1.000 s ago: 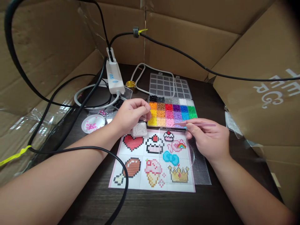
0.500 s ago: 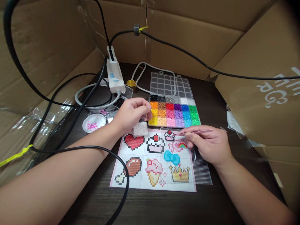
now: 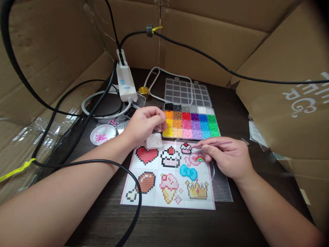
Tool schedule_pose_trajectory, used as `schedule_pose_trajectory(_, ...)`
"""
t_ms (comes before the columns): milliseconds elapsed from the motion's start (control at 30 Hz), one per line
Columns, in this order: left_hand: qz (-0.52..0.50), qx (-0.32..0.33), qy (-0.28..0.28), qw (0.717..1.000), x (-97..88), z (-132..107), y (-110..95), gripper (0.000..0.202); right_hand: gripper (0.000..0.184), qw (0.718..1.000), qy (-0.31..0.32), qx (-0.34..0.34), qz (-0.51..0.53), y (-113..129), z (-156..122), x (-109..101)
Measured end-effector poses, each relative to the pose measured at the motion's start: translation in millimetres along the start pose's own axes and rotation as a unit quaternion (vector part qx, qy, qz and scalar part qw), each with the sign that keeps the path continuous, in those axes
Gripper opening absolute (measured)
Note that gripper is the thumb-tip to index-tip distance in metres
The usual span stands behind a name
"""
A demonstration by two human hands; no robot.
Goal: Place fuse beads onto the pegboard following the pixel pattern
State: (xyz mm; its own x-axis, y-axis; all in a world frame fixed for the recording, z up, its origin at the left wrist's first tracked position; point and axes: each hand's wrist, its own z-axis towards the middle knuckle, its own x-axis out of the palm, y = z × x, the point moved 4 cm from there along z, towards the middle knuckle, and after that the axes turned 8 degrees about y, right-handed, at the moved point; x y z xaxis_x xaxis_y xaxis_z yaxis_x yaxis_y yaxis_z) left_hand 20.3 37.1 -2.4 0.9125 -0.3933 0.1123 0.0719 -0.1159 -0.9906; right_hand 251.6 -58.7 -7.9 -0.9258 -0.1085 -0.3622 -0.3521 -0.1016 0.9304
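Since 1.0 s ago: right hand [image 3: 228,159] has come down from the bead box [image 3: 191,138] to the clear pegboard [image 3: 221,185]; left hand [image 3: 144,125] unchanged. Worktop [image 3: 180,226] carries the pattern sheet [image 3: 154,192], with the pegboard laid over its right half. Left grip is curled on a white bead packet [image 3: 153,140] at the sheet's top edge. Right grip pinches tweezers [image 3: 213,144], tip at the cupcake picture [image 3: 185,148]; bead in tip: cannot tell. Risks, judged: the black cable [image 3: 133,192] across the left forearm could drag the sheet; the right palm could nudge the pegboard off register; a slack pinch could drop a bead.
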Motion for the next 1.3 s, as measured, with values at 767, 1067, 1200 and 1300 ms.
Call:
schedule_pose_trajectory(767,0.005,0.008,0.0,1.0,-0.7,0.6,0.9,0.008,0.018,1.0,0.004,0.004,-0.006,-0.2,0.4,-0.1)
schedule_pose_trajectory(1067,0.004,0.01,-0.003,1.0,-0.7,0.6,0.8,0.007,0.016,1.0,0.006,-0.007,-0.013,-0.2,0.1,-0.4)
schedule_pose_trajectory(1200,0.001,0.007,-0.002,1.0,-0.3,0.0,1.1,0.008,0.016,1.0,0.0,-0.009,-0.012,0.5,-0.3,-0.8)
schedule_pose_trajectory(1300,-0.001,0.007,0.0,1.0,-0.3,0.4,1.6,0.008,0.014,1.0,-0.006,-0.017,-0.001,4.0,0.0,-1.6)
